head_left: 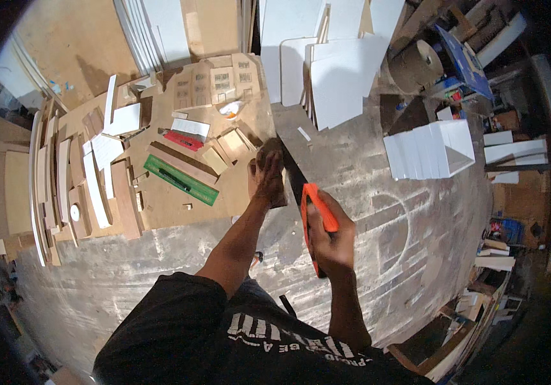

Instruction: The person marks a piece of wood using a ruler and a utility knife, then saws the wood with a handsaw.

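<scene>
My right hand (pixel 333 240) is wrapped round the orange handle of a handsaw (pixel 312 192). Its dark blade slants up and away to the left, along the right edge of the worktable (pixel 224 206). At that same edge my left hand (pixel 266 176) grips a small brown piece of wood (pixel 278 198), holding it down beside the blade. Most of this piece is hidden under the fingers, and I cannot tell whether the saw teeth touch it. Left of my left hand lie pale wood blocks (pixel 230 145), a red tool (pixel 182 139) and a long green strip (pixel 179 180) with a dark slim object on it.
Wood strips (pixel 99 186) and white offcuts (pixel 126 119) cover the table's left side. A cardboard piece with drawn windows (pixel 214 83) is at the back. White panels (pixel 340 80) lean beyond the table. On the concrete floor (pixel 378 237), a white box-like stack (pixel 426 151) stands to the right.
</scene>
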The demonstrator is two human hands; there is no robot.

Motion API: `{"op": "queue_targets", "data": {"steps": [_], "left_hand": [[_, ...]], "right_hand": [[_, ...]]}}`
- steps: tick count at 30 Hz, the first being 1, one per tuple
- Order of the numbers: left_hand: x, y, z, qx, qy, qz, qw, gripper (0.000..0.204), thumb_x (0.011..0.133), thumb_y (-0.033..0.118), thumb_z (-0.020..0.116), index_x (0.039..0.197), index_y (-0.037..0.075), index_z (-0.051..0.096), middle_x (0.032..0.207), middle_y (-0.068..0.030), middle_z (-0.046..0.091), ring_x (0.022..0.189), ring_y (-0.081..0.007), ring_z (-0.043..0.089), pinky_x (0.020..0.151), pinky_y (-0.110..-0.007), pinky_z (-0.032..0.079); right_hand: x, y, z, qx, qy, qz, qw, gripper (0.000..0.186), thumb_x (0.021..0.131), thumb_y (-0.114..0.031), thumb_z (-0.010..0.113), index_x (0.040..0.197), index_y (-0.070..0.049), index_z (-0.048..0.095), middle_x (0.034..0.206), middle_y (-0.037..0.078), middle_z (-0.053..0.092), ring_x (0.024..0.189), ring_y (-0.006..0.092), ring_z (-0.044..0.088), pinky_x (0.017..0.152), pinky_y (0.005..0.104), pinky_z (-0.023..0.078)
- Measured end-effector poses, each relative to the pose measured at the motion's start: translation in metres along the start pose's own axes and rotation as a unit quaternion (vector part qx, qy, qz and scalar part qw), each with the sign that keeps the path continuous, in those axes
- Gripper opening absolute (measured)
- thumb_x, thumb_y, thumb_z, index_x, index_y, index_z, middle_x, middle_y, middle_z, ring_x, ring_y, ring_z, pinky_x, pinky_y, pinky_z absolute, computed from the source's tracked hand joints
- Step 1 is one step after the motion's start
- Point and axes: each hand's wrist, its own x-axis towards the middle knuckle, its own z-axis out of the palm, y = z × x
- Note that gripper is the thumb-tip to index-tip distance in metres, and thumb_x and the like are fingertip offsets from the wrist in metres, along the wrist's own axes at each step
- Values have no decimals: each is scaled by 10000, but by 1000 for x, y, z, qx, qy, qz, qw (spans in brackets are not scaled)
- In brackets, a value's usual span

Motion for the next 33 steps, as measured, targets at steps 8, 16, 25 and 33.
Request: {"op": "queue_targets", "data": {"steps": [8, 16, 25, 33], "left_hand": [[-2, 28, -8, 15, -17, 15, 1000, 504, 880, 248, 572, 1366, 122, 525, 1411, -107, 493, 1385, -351, 346, 1058, -530, 309], [4, 25, -12, 1, 29, 65, 997, 470, 869, 231, 580, 1306, 65, 529, 1399, -141, 462, 1377, -357, 342, 1062, -565, 307], [5, 29, -15, 0, -17, 55, 998, 460, 848, 214, 600, 1273, 47, 545, 1401, -167, 451, 1365, -365, 345, 1053, -564, 319], [-9, -9, 10, 98, -23, 87, 991, 598, 748, 312, 675, 1293, 83, 584, 1447, -175, 461, 1397, -390, 332, 1074, -580, 279]], "right_hand": [[89, 98, 46, -62, 25, -81, 994, 420, 992, -262, 612, 1279, 44, 602, 1166, 269, 675, 1064, 330, 684, 887, 404, 529], [35, 125, 43, 21, 54, -78, 995, 483, 986, -260, 638, 1389, -14, 535, 1309, 199, 640, 1150, 252, 656, 943, 340, 520], [23, 135, 40, 62, 37, -32, 997, 501, 990, -299, 636, 1381, 3, 552, 1265, 171, 654, 1105, 210, 636, 937, 338, 506], [-30, 24, 7, -45, 10, -11, 999, 442, 982, -211, 620, 1352, 18, 544, 1289, 261, 625, 1176, 360, 644, 945, 413, 536]]}}
